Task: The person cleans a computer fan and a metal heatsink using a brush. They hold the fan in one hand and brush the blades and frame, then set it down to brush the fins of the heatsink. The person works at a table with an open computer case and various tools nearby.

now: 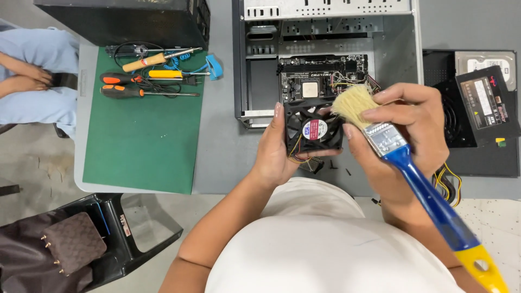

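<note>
My left hand (274,154) grips a black square cooling fan (313,129) by its left edge, holding it above the table's near edge. My right hand (404,130) holds a paintbrush (418,184) with a blue and yellow handle, a metal ferrule and pale bristles. The bristles (354,103) rest on the fan's upper right corner. Thin coloured wires hang from under the fan.
An open computer case (399,49) with a motherboard (320,76) lies behind the fan. A green mat (141,141) at left carries screwdrivers (135,92), a soldering iron and a blue wrist strap. A power supply and hard drive (483,103) sit at right. Another person sits at far left.
</note>
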